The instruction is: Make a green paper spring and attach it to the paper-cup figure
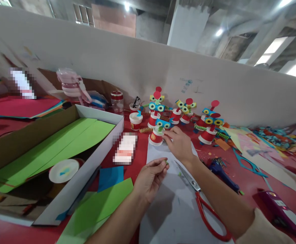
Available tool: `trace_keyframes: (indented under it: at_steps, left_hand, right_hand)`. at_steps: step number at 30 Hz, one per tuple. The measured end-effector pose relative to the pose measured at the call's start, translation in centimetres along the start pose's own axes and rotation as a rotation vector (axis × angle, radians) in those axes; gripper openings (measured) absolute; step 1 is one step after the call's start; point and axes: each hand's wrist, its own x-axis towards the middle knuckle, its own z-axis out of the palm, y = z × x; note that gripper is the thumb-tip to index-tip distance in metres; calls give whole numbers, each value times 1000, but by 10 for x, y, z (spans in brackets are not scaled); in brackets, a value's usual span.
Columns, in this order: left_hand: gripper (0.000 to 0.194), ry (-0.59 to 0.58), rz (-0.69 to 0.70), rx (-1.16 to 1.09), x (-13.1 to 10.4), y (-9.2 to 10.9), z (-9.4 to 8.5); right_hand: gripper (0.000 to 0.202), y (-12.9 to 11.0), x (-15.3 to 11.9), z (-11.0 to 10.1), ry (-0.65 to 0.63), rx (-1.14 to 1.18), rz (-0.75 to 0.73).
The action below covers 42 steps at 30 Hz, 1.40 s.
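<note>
My left hand point(151, 178) is closed in a pinch, with a small green scrap point(166, 163) showing at its fingertips, low over the white sheet point(168, 200). Farther forward, my right hand point(180, 144) has its fingers closed at the right side of a red and white paper cup figure point(156, 137). This figure has a blue eye strip point(163, 124) and a pleated arm sticking out to the left. Red-handled scissors point(197, 189) lie on the sheet beneath my right forearm, blades partly apart.
More cup figures point(209, 134) stand along the white partition. To the left, a white box point(99, 145) holds green paper sheets. A blue glue gun point(224, 178) and a purple device point(281, 210) lie at right. Blue squares point(111, 178) and green paper point(102, 206) are beside my left arm.
</note>
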Motion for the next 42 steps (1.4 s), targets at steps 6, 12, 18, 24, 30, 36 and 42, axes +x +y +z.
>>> trace_keyframes:
  at_steps: [6,12,18,24,30,36,42]
  left_hand:
    - [16,-15,-12,13,3,-5,-1]
    - [15,-26,-19,22,2,-6,-1]
    - [16,-41,-16,18,1,-7,-2]
    - [17,-46,-12,16,2,-7,-3]
    - [16,-41,33,14,0,-3,-1]
    - [19,-48,112,11,1,6,-1]
    - [18,-66,117,0,5,11,-4]
  right_hand:
    - [18,3,1,2,51,-42,-57]
    - [16,2,3,5,51,-86,-99]
    - [20,3,1,1,202,-42,-169]
    - [16,8,8,-9,390,250,-76]
    - [9,5,4,-45,431,653,283]
    - [9,-4,-58,-53,125,1161,600]
    - [17,-18,-94,-28,-258,965,550]
